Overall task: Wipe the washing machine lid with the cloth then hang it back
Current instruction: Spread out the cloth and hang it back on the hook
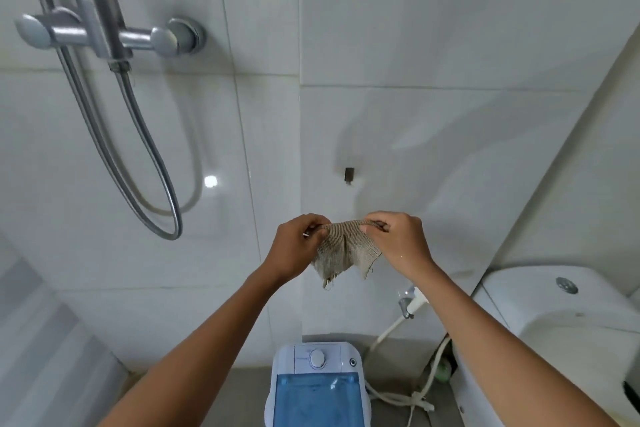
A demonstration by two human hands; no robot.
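Coarse-woven beige cloth [346,250] stretched in mid-air below wall hook [349,175], top edge pinched by left hand [298,246] and right hand [398,243]; below, washer [317,388] with translucent blue lid [317,402].

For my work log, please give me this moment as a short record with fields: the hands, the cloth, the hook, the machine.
left hand: pinches the cloth's upper left edge
right hand: pinches the upper right edge
cloth: beige, stretched between both hands, lower part hanging loose
wall hook: small, dark, on the tile above the cloth, nothing on it
washing machine lid: blue, see-through, closed, below the hands
stage: cloth raised near the hook, not yet hung
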